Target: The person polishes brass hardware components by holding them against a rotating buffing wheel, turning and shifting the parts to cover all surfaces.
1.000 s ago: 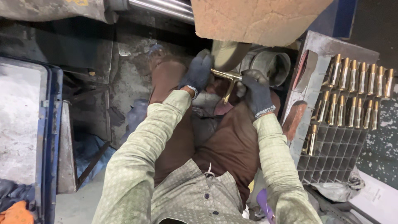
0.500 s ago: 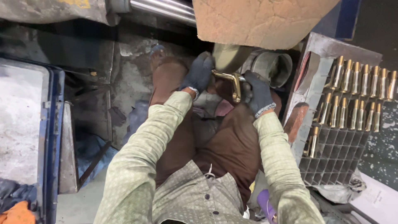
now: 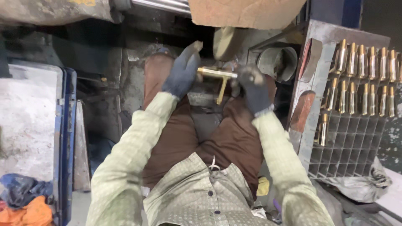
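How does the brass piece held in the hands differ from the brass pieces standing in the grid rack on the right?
The held brass piece is T-shaped, lying crosswise between the left hand and right hand; the racked brass pieces look like straight rods, upright in separate cells. The held one is single; the racked ones form rows. Both are shiny gold-coloured metal.

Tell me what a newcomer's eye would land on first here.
First, the shiny brass piece at the centre, gripped between the left hand and the right hand, both in dark gloves, above the brown trousers. Next, the rows of brass parts standing in a grid rack at the right. A buffing wheel sits just beyond the hands.
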